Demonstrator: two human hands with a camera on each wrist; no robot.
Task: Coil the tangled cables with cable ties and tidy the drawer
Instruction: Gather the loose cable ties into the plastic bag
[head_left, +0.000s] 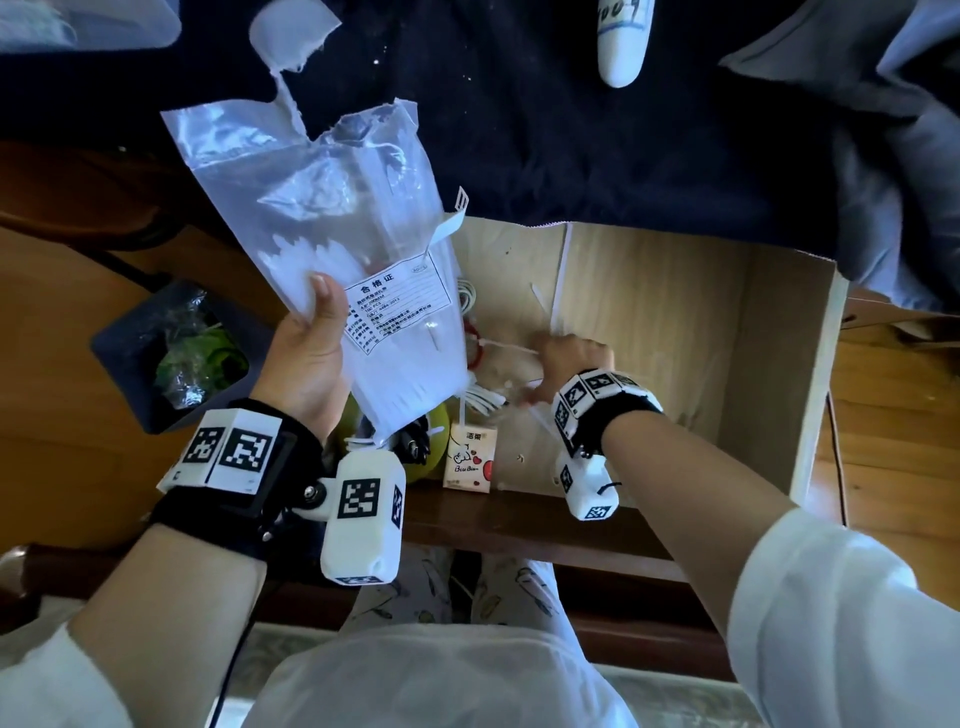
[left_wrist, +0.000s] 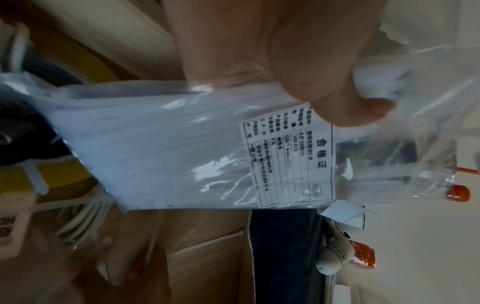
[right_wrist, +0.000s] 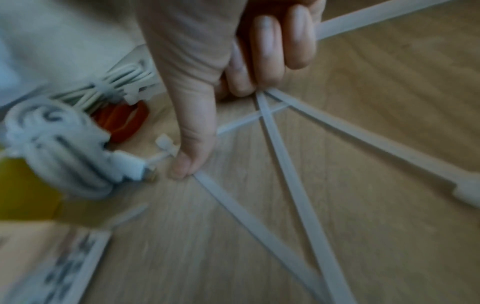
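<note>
Head view: the left hand (head_left: 304, 358) grips the bag of cable ties (head_left: 332, 244) at centre left; the right hand (head_left: 569, 358) curls round loose ties (right_wrist: 293, 185) on the drawer (head_left: 675, 332) floor, beside coiled cables (right_wrist: 64, 152). Tidying seems underway; next, slip those ties into the bag.

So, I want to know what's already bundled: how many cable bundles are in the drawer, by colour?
White: 2, the white coil and the white bundle
Red: 1, the red bundle
Black: 1, the black bundle, partly hidden by the bag
Total: 4
</note>
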